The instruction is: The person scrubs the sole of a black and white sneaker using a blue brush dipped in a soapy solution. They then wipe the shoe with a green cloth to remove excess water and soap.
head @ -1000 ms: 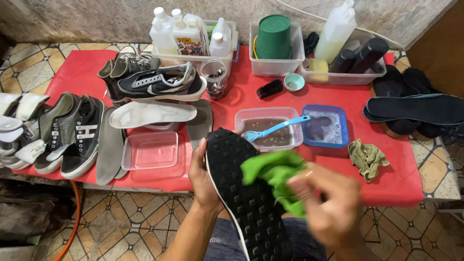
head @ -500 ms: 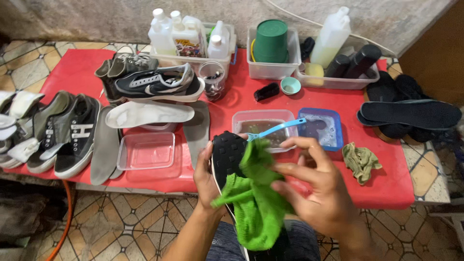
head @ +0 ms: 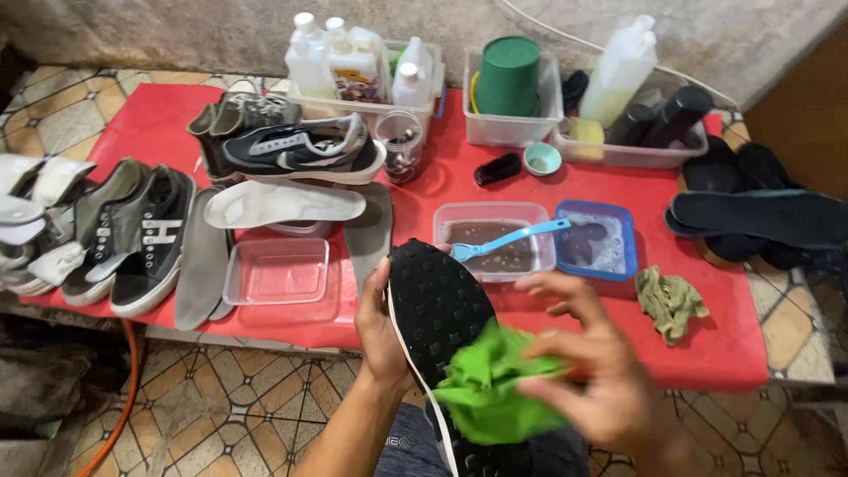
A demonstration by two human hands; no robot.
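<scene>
Left hand [head: 378, 331] grips shoe [head: 433, 300], sole up, long axis running away from body; right hand [head: 592, 389] presses green cloth [head: 490, 393] on its near end.

Two hands in view: left hand [head: 382, 331] and right hand [head: 596, 380], with one black-soled shoe [head: 435, 305] and one green cloth [head: 490, 389] between them. On the red table [head: 742, 353]: one blue brush [head: 508, 240]; three shallow tubs, namely one clear empty tub [head: 276, 271], one clear tub of brown water [head: 495, 238] and one blue tub [head: 594, 240]. One olive rag [head: 670, 300]. One green cup [head: 509, 75]. One small teal bowl [head: 541, 158]. One glass jar [head: 399, 146]. One tall white bottle [head: 621, 71]. One loose white insole [head: 283, 203]. Small white bottles at the back: at least four, bunched together, so exact count unclear.
</scene>
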